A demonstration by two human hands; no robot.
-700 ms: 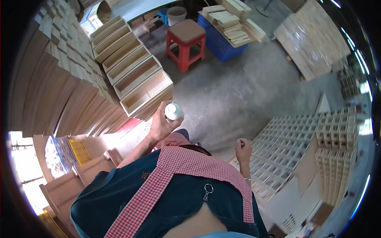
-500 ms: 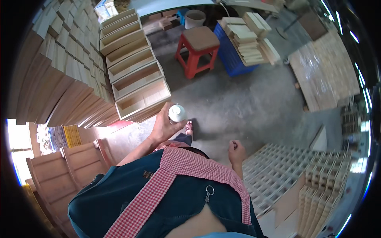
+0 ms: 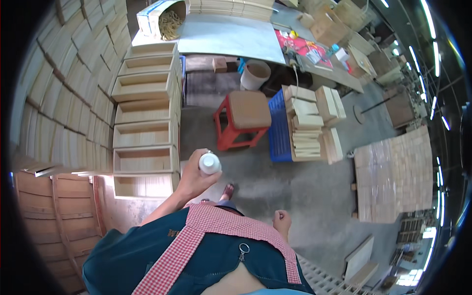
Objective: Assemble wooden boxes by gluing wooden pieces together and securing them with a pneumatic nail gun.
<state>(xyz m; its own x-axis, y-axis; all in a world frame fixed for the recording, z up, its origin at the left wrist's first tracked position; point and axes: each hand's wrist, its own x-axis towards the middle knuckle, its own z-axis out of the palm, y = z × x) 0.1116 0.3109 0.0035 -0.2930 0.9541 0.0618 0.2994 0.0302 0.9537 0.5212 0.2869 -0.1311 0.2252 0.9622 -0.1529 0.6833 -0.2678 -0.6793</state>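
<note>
My left hand (image 3: 193, 176) is wrapped round a small white bottle (image 3: 210, 163), seen from its cap end. The bottle is in front of my body, just right of the row of open wooden boxes (image 3: 142, 160). Beside my right side, my right hand (image 3: 282, 222) hangs low with its fingers curled in. Whether those fingers hold anything is hidden. A checked red-and-white apron (image 3: 231, 217) covers part of my dark green top. Ahead stands a red stool (image 3: 250, 110) with a brown seat.
Tall stacks of wooden pieces (image 3: 64, 98) line the left. A blue crate (image 3: 278, 129) carries several wood blocks, and a pallet of wrapped wood (image 3: 388, 182) stands at the right. At the back are a worktable (image 3: 226, 37), a white bucket (image 3: 255, 73) and a carton of brown strands (image 3: 153, 22).
My view has moved forward and turned, so the stool, boxes and crate appear lower and more of the worktable shows. The bottle stays in my left hand. My right hand is lower in the picture.
</note>
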